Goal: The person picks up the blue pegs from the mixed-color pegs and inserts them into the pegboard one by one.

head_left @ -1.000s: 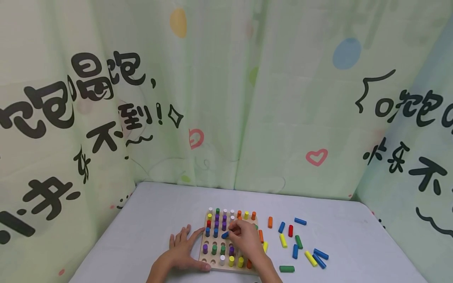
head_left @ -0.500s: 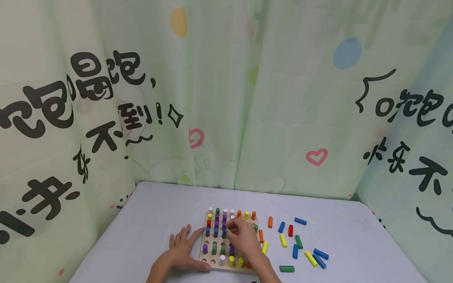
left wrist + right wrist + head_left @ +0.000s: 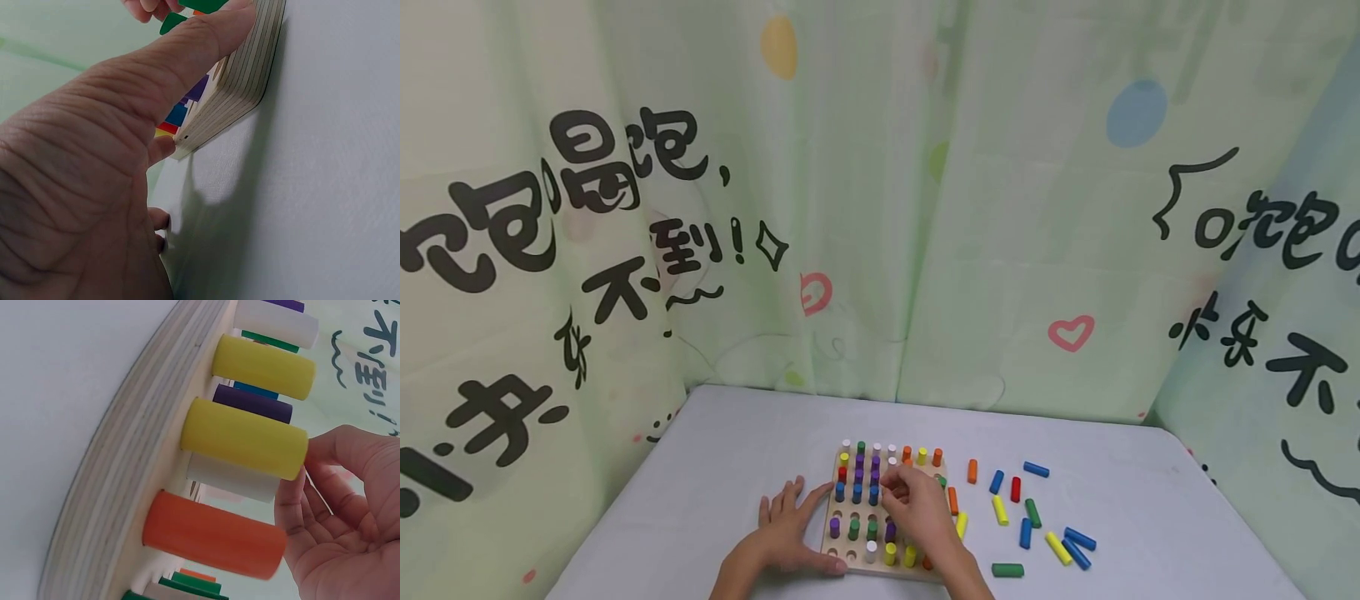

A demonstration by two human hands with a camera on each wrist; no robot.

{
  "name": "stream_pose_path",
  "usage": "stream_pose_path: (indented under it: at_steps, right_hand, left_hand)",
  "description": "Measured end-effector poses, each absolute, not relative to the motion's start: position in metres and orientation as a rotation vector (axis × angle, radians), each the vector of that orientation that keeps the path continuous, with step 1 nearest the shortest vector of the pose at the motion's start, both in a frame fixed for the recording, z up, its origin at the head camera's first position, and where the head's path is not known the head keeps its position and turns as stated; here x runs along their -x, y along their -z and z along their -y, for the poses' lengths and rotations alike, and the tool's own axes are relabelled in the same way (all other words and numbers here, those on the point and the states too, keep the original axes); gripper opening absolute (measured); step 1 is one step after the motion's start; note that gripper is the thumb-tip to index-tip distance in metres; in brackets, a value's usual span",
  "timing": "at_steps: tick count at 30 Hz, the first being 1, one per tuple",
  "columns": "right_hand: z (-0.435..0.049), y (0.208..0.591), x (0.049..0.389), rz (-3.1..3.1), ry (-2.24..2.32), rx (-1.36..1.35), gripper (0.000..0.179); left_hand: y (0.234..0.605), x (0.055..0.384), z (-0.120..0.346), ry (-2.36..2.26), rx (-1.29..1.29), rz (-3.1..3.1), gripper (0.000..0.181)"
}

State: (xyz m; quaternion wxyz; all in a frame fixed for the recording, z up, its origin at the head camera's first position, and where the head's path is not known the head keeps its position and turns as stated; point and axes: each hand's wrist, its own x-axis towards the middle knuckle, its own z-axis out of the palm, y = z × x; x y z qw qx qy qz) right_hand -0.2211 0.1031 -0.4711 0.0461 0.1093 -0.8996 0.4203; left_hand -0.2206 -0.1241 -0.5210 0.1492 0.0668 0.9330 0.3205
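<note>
A wooden pegboard (image 3: 863, 560) with rows of coloured pegs lies on the table. My left hand (image 3: 786, 529) is spread at its left side, the thumb (image 3: 206, 37) resting on the near corner and the index fingertip at the left edge. My right hand (image 3: 917, 504) hovers over the board, fingers bent, its fingertips just right of an upright blue peg (image 3: 874, 495). That peg ends a row of three blue ones. In the right wrist view, a yellow peg (image 3: 245, 439) hides the right fingertips. An orange peg (image 3: 212, 534) stands nearer.
Loose pegs lie scattered right of the board, among them a green peg (image 3: 1007, 570), a red peg (image 3: 1016, 489), a yellow peg (image 3: 1059, 548) and a blue peg (image 3: 1036, 469). A printed curtain (image 3: 985, 333) encloses the white table (image 3: 752, 433) behind and at the sides.
The blue peg, tilted in my right fingers a second ago, now stands upright in the board. My right fingers have let it go and shifted slightly right. The left hand keeps its place.
</note>
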Motion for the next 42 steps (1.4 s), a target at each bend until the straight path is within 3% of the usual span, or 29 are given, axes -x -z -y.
stream_pose_path:
  at_steps: [42]
  right_hand:
    - [-0.148,0.461,0.194,2.712,-1.214,-0.021,0.012]
  left_hand:
    - [0.514,0.218,0.122,-0.839,-0.18,-2.698,0.118]
